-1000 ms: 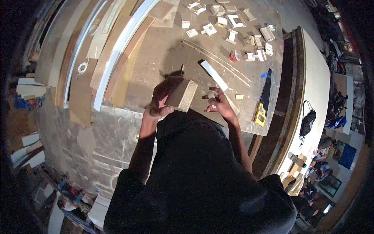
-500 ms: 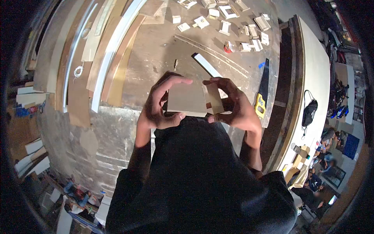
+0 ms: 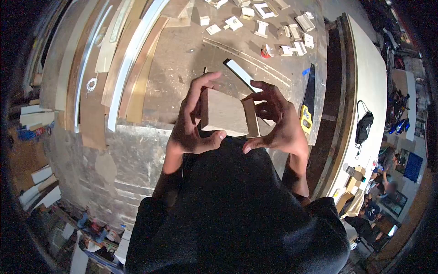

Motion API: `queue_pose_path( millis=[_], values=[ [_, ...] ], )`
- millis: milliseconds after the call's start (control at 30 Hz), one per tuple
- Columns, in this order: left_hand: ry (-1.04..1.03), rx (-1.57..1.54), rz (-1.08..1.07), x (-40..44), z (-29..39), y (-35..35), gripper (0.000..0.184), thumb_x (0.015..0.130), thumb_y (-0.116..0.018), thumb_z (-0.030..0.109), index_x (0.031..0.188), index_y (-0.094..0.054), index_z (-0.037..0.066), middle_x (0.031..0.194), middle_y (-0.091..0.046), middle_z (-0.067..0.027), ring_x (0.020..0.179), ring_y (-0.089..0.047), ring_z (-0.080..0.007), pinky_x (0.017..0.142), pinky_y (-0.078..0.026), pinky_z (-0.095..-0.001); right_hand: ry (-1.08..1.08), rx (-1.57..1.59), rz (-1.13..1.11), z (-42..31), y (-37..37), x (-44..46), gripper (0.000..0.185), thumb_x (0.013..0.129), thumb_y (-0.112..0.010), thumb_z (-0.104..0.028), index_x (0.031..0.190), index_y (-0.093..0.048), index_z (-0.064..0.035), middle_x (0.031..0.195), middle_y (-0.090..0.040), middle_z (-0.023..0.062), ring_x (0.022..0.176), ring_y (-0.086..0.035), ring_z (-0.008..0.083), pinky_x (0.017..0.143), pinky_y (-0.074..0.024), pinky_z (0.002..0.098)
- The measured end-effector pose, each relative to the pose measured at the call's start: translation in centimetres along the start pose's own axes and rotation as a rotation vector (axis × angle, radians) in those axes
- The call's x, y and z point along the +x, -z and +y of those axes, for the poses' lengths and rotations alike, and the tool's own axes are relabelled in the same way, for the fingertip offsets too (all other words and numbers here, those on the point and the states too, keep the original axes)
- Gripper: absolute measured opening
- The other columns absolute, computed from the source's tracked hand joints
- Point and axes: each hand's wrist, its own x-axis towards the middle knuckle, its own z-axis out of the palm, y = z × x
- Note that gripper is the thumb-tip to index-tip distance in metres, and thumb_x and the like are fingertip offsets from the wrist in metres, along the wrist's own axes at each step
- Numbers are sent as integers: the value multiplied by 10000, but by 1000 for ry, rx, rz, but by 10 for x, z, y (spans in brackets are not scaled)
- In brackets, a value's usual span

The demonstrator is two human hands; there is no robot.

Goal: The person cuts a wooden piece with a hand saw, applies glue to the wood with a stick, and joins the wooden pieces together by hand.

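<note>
My left hand [image 3: 189, 123] is curved round the left side of a square wooden block [image 3: 224, 111], its thumb at the lower edge and fingers at the top. A thinner wooden piece [image 3: 251, 117] stands upright against the block's right side. My right hand [image 3: 283, 121] grips this thinner piece, the thumb below it and the fingers above and behind. Both pieces are held over the near part of the table, just in front of my dark clothing. Beyond them lies a white-faced strip with a dark edge [image 3: 239, 73].
A saw with yellow handle [image 3: 305, 119] lies at the right of the table [image 3: 182, 59]. Small wooden pieces [image 3: 261, 28] are scattered at the far side, near a red-rimmed item [image 3: 266, 51]. Long boards [image 3: 132, 59] lie left. A black pouch [image 3: 363, 128] rests on the right-hand bench.
My right hand has come in from the right and now holds the thinner piece against the block. The block has turned, its broad face now towards me.
</note>
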Motion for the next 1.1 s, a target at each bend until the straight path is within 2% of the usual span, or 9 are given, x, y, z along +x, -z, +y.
queue_pose_path(
  millis=[200, 267, 467, 567, 733, 767, 833, 967, 1100],
  values=[
    [-95, 102, -17, -2, -13, 5, 787, 707, -808, 314, 1325, -498, -61, 1174, -584, -156, 1025, -603, -221, 904, -479, -348, 41, 236, 68, 25, -5, 5, 1166, 384, -1037, -151, 1389, -473, 26, 1277, -616, 131, 1201, -607, 224, 1019, -497, 373],
    [-55, 75, 78, -7, -15, 2, 778, 731, -812, 355, 1307, -510, -72, 1191, -584, -165, 1054, -599, -228, 917, -477, -352, 25, 268, 94, 22, -7, 4, 1146, 379, -1034, -131, 1366, -483, 56, 1267, -624, 130, 1194, -610, 220, 1015, -499, 365],
    [-6, -40, 101, -13, -6, -7, 797, 738, -821, 364, 1329, -500, -62, 1221, -571, -145, 1094, -573, -211, 937, -460, -346, 13, 348, 99, 30, -12, -2, 1141, 376, -1028, -122, 1359, -493, 97, 1250, -633, 152, 1175, -621, 226, 1011, -500, 361],
    [37, -140, 109, -16, -2, -12, 799, 739, -827, 344, 1344, -489, -54, 1227, -565, -130, 1098, -567, -201, 942, -456, -350, 14, 405, 103, 33, -15, -2, 1169, 368, -1034, -170, 1362, -489, 114, 1250, -632, 154, 1157, -629, 234, 1001, -504, 360],
    [33, -153, 99, -18, -1, -15, 771, 757, -819, 312, 1351, -484, -47, 1225, -562, -123, 1100, -565, -194, 943, -458, -349, 36, 455, 204, 34, -20, -4, 1222, 352, -1021, -391, 1338, -507, 118, 1218, -646, 154, 1135, -638, 237, 1013, -493, 353],
    [43, -159, 100, -18, 0, -16, 758, 766, -814, 309, 1350, -486, -45, 1226, -562, -122, 1102, -564, -194, 945, -459, -349, 35, 455, 204, 36, -20, -3, 1222, 352, -1021, -391, 1338, -507, 118, 1218, -646, 154, 1135, -638, 237, 1013, -493, 353],
    [56, -149, 105, -19, 0, -18, 748, 776, -808, 307, 1352, -484, -43, 1222, -565, -122, 1102, -565, -194, 949, -457, -348, 216, 468, 218, 44, -20, -2, 930, 436, -973, -13, 1273, -574, 62, 1214, -638, 122, 1045, -660, 206, 875, -578, 341],
    [85, -196, 171, -21, -3, -25, 724, 803, -794, 301, 1359, -476, -36, 1207, -575, -118, 1109, -565, -196, 965, -453, -348, 144, 496, 302, 36, -25, -9, 865, 480, -977, -48, 1241, -583, 66, 1207, -640, 128, 1045, -658, 209, 866, -589, 347],
    [96, -213, 193, -24, -4, -29, 720, 813, -791, 289, 1368, -464, -33, 1201, -579, -115, 1116, -562, -191, 973, -450, -348, 152, 524, 255, 31, -28, -13, 814, 579, -972, -171, 1249, -577, 69, 1192, -649, 121, 1055, -653, 209, 866, -594, 353]
  ],
)
